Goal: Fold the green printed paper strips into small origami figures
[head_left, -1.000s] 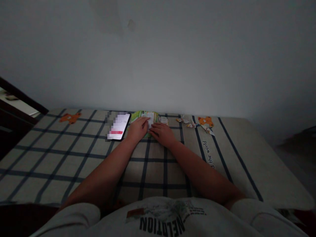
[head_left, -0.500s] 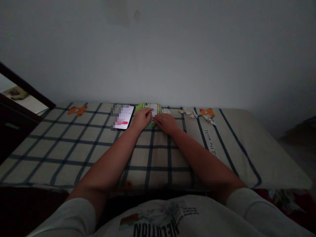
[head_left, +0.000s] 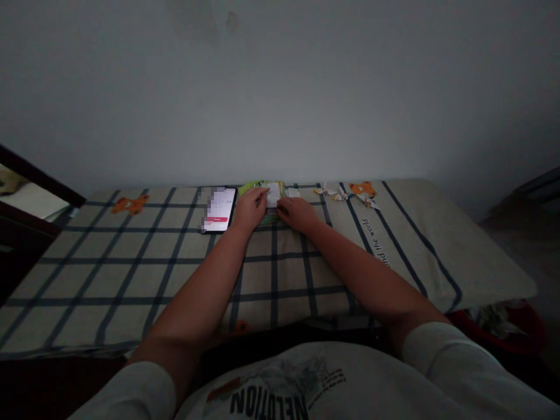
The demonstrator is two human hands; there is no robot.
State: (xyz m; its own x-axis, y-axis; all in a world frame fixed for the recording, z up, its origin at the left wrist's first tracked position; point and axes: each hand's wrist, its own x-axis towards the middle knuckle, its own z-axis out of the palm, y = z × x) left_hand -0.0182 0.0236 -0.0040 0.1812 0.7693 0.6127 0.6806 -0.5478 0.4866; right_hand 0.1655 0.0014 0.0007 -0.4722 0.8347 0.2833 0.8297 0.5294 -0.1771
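Observation:
Between my hands lies a small white printed slip of paper (head_left: 273,192), on top of a flat green printed stack (head_left: 257,184) that looks like papers or packets. My left hand (head_left: 250,209) is at the slip's left side, its fingers bent together over the slip's edge and the green stack. At the slip's lower right corner, the fingers of my right hand (head_left: 298,213) are curled in and pinched against it. Another small white printed piece (head_left: 293,192) lies just beyond my right hand. My hands hide much of the stack.
A lit phone (head_left: 220,210) lies left of the stack. Several twisted wrapper scraps (head_left: 345,195) are on the right of the checked tablecloth (head_left: 184,274). A wall (head_left: 280,93) rises behind the table. Below the right edge stands a red bin (head_left: 531,332) with crumpled scraps.
My right hand has shifted slightly right, and more of the white slip shows between my hands. The whole view has turned slightly.

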